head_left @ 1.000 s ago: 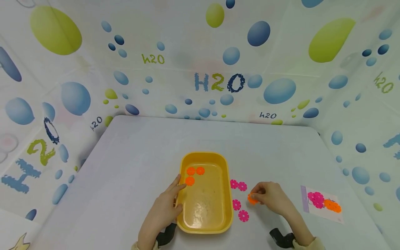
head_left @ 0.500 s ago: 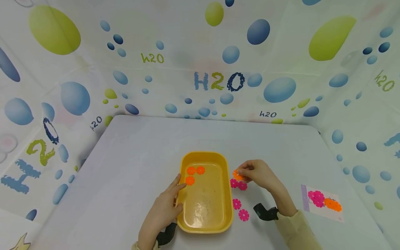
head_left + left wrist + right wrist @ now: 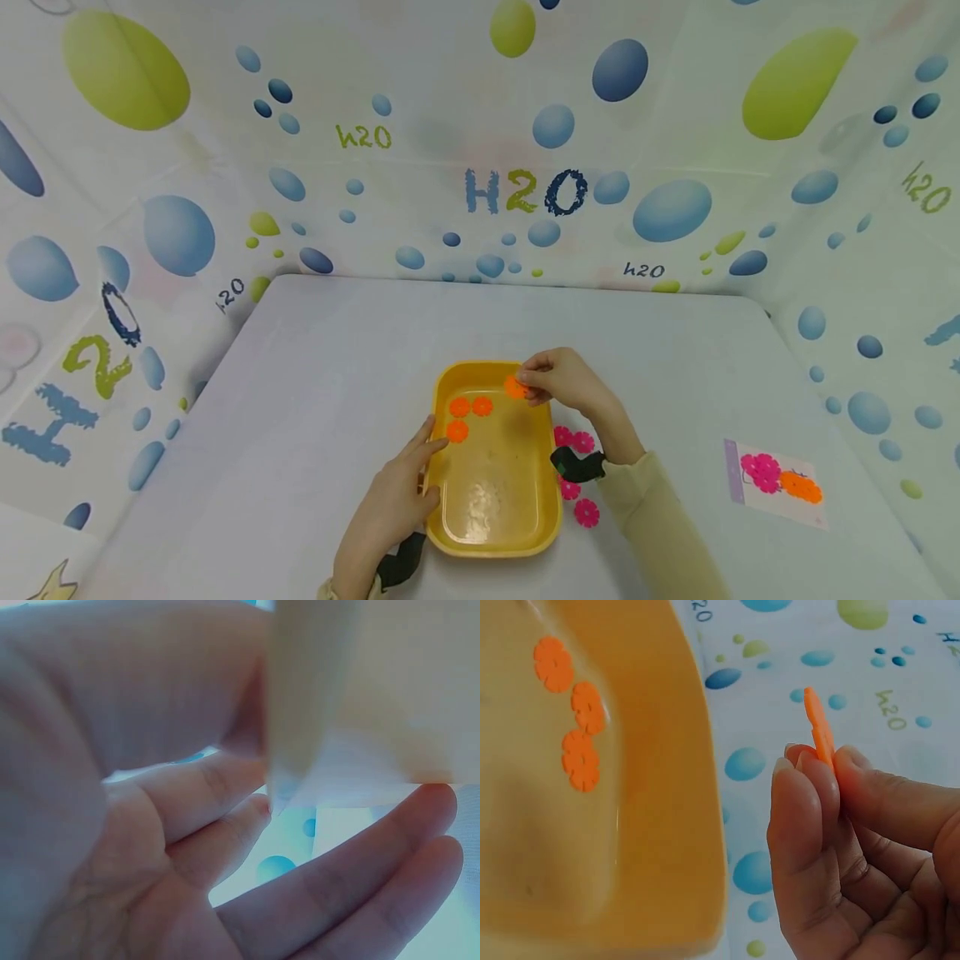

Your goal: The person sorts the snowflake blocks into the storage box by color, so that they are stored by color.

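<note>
My right hand (image 3: 562, 379) is over the far right corner of the yellow tray (image 3: 491, 546). Between thumb and fingertips it pinches an orange interlocking disc (image 3: 819, 726), flower-shaped and seen edge-on in the right wrist view. Three orange discs lie on the tray floor: one at the far left (image 3: 459, 407), one beside it (image 3: 482, 406) and another nearer (image 3: 457, 431). With fingers about its left wall, my left hand (image 3: 393, 492) holds the tray. In the left wrist view, thumb and fingers (image 3: 360, 885) lie about a pale, blurred wall.
Pink discs (image 3: 587, 512) lie right of the tray, some partly hidden by the right wrist's black strap (image 3: 577, 465). A card (image 3: 780, 483) with pink and orange disc shapes lies farther right on the white table (image 3: 337, 358). A patterned cloth (image 3: 420, 192) hangs behind.
My right hand has carried the orange disc leftward and away from me, from beside the pink discs to above the tray's far right corner. The left hand stays on the tray.
</note>
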{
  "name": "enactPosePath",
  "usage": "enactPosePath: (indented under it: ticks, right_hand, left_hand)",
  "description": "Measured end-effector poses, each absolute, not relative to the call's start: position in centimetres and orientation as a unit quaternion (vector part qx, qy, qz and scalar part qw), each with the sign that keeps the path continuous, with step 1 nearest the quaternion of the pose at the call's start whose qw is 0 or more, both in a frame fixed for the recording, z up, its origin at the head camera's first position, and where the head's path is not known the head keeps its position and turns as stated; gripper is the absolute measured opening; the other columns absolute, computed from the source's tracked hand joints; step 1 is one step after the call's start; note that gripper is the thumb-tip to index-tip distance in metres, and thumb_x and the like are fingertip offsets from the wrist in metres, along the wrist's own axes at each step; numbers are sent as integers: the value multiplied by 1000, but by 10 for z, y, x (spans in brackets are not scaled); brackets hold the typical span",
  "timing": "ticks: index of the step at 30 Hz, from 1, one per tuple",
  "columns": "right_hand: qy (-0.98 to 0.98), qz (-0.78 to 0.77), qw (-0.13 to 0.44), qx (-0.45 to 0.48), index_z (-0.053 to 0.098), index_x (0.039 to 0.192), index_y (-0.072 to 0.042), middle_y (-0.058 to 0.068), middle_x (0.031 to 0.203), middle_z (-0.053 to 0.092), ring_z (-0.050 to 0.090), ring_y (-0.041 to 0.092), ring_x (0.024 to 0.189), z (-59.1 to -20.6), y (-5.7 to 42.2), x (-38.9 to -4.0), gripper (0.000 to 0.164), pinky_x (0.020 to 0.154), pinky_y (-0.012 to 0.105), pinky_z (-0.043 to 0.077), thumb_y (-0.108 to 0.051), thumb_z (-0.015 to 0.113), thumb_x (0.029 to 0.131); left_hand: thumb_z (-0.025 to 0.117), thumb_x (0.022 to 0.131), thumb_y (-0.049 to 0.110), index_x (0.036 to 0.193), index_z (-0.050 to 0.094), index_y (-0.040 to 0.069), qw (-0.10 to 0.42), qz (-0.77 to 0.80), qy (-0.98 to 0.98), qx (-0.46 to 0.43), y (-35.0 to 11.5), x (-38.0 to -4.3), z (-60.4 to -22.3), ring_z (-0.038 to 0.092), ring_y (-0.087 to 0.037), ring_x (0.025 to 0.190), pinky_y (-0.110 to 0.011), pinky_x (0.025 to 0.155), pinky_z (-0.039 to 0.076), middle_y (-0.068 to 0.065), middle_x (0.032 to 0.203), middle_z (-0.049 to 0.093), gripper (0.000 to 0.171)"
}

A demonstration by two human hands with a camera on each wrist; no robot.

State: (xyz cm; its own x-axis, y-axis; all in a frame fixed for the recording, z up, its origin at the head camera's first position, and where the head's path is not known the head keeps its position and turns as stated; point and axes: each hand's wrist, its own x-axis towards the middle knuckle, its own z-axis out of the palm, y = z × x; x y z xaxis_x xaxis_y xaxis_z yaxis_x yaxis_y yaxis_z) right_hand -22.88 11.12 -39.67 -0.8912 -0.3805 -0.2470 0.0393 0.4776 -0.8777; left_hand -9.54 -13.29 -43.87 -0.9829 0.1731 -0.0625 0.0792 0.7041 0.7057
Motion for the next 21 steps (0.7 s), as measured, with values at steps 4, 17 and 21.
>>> enactPosePath:
  ticks: [4, 17, 21]
  right_hand:
    - [824, -514, 221, -94, 67, 105, 8, 12, 83, 70, 66, 11, 64, -398, 98, -234, 24, 73, 36, 60, -13, 60, 94]
    - [853, -458, 242, -58, 70, 102, 6, 15, 81, 70, 67, 19, 62, -406, 69, -236, 19, 74, 41, 59, -7, 61, 92]
    - [871, -420, 247, -55, 71, 95, 5, 13, 77, 69, 69, 22, 63, -407, 61, -234, 16, 73, 39, 60, -7, 62, 91]
  left_hand:
    - [65, 78, -2, 134, 56, 5, 65, 382, 919, 66, -133, -95, -437, 63, -21, 96, -22, 67, 50, -7, 160, 29, 57]
    - [65, 77, -2, 134, 57, 6, 71, 375, 922, 59, -131, -97, -439, 59, -19, 89, -20, 63, 46, -7, 159, 30, 58]
    - [66, 77, -2, 134, 57, 6, 67, 371, 924, 60, -132, -96, -439, 60, -18, 91, -20, 65, 46, -6, 159, 30, 58]
